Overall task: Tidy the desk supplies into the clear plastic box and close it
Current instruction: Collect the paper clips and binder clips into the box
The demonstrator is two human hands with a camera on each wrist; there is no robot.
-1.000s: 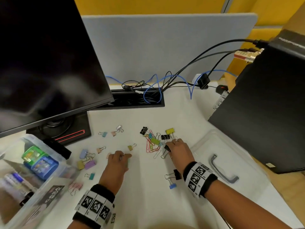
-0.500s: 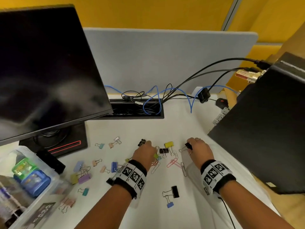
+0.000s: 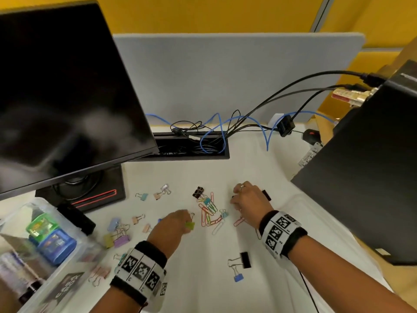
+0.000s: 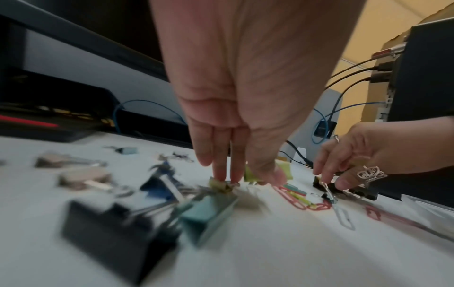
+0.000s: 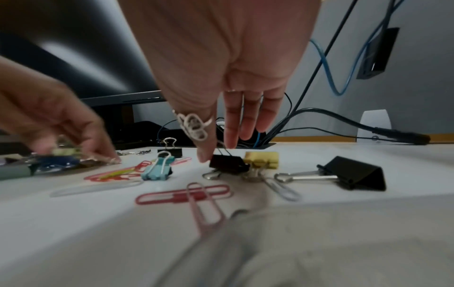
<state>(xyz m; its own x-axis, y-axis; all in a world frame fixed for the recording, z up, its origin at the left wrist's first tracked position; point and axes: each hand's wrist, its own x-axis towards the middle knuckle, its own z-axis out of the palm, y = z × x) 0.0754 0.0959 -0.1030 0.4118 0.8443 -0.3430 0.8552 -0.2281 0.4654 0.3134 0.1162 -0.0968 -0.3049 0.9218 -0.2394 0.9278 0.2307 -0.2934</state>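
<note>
Binder clips and paper clips (image 3: 208, 212) lie scattered on the white desk (image 3: 203, 279). My left hand (image 3: 188, 220) reaches down and pinches a green binder clip (image 3: 190, 225) at the pile's left edge; the left wrist view (image 4: 243, 178) is blurred. My right hand (image 3: 233, 199) is at the pile's right side. In the right wrist view its thumb and forefinger (image 5: 216, 155) pinch the wire handle of a small black binder clip (image 5: 228, 165), beside a yellow clip (image 5: 261, 160). The clear plastic box (image 3: 74, 258) stands open at the left edge, and its lid (image 5: 331, 242) lies under my right wrist.
A monitor (image 3: 56, 98) on its stand (image 3: 90, 195) fills the left. A black computer case (image 3: 372, 177) stands on the right. Cables (image 3: 214, 132) run into a slot at the back. A larger black clip (image 3: 244, 259) and a blue one (image 3: 238, 278) lie near me.
My left hand has drawn back left from the middle of the pile with a green clip. My right hand has shifted left onto the black and yellow clips.
</note>
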